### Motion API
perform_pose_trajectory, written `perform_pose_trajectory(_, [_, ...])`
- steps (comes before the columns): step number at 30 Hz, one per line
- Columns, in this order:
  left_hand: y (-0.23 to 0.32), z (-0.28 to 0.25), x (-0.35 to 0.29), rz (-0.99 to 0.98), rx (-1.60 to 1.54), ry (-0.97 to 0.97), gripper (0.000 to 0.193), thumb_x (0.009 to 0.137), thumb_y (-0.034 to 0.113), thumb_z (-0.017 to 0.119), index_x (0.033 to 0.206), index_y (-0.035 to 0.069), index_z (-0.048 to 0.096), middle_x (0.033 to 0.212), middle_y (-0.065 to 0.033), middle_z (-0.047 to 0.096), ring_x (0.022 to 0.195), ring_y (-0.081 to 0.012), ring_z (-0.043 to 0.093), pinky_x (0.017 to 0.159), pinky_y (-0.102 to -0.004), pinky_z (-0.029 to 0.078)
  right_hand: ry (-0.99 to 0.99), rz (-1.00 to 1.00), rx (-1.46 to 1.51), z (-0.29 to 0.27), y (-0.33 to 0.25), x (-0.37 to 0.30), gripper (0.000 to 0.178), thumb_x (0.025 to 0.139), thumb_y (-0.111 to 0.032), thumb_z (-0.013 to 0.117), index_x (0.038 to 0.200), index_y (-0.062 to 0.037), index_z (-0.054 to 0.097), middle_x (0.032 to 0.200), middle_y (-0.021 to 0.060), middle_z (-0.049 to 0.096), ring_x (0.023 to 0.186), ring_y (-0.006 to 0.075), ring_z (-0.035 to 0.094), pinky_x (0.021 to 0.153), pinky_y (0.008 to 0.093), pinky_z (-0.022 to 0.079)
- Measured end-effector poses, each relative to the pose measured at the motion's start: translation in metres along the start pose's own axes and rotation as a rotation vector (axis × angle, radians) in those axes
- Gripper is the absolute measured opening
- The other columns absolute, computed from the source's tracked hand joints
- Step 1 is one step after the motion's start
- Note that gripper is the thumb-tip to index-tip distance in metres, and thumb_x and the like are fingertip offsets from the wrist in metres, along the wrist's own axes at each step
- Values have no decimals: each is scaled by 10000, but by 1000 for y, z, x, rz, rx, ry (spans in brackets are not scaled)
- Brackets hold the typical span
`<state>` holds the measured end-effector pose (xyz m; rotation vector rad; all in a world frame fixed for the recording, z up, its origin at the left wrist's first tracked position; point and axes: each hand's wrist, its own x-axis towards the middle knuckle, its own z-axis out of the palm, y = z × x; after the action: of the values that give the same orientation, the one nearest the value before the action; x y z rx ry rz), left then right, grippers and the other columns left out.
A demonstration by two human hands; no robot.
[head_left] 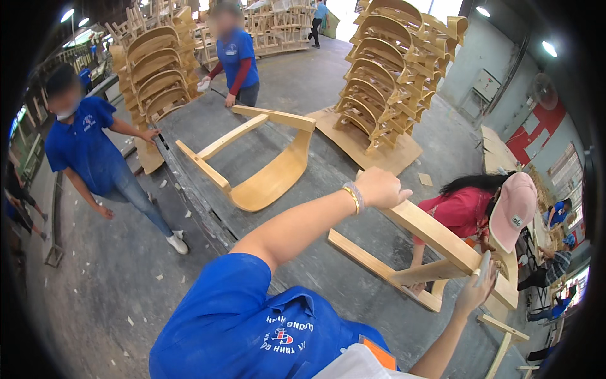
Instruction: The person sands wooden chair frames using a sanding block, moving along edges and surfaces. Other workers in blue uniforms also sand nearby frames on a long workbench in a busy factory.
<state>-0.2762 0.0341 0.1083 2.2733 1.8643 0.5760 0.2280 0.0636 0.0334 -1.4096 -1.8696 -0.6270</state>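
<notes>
My left hand [380,188] is closed round the upper end of a pale wooden chair frame [435,235], which stands tilted on the grey table. At the frame's lower right corner, my right hand [475,292] bends its fingers around a flat grey piece [485,268]; whether this is an abrasive pad or a finger covering, I cannot tell. A cross rail [428,272] joins the frame's two long bars. Farther left on the table lies another chair frame [271,174] with a broad curved back, touched by neither hand.
Across the frame, a person in a pink cap [514,211] bends close, one hand by the lower bar. Two people in blue shirts [237,54] stand at the table's far and left sides. Tall stacks of curved chair frames [385,76] rise behind the grey table [252,136].
</notes>
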Motion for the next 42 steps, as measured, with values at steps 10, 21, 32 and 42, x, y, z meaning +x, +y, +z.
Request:
perform_pose_trajectory(10, [4, -4, -15, 13, -1, 27, 640, 1061, 514, 452, 751, 62, 783, 768, -163, 738, 763, -372, 718, 768, -487, 565, -221, 388, -61, -42, 38, 17, 505, 1034, -84, 456, 1530, -32, 536, 1496, 176, 606, 1347, 358, 577, 1160, 426, 423])
perform_pose_trajectory(21, [8, 4, -18, 13, -18, 62, 628, 1052, 519, 469, 767, 66, 796, 776, -164, 744, 792, -368, 730, 782, -479, 566, -240, 536, -10, -95, 14, 29, 508, 1045, -145, 431, 1531, -42, 541, 1492, 197, 599, 1377, 368, 557, 1154, 449, 420])
perform_pose_trajectory(32, [7, 5, -24, 29, -26, 70, 615, 1045, 525, 481, 820, 52, 803, 825, -192, 757, 827, -392, 737, 800, -491, 575, -244, 187, 223, -52, -42, -1, 570, 985, -12, 442, 1549, -46, 517, 1478, 213, 604, 1378, 379, 567, 1154, 457, 450])
perform_pose_trajectory(42, [6, 13, -18, 69, -32, 157, 606, 1032, 524, 506, 811, 42, 800, 824, -192, 763, 824, -367, 748, 799, -484, 571, -186, -116, 211, -26, -160, 16, 602, 978, 1, 437, 1557, -130, 536, 1476, 167, 627, 1427, 339, 529, 1195, 409, 388])
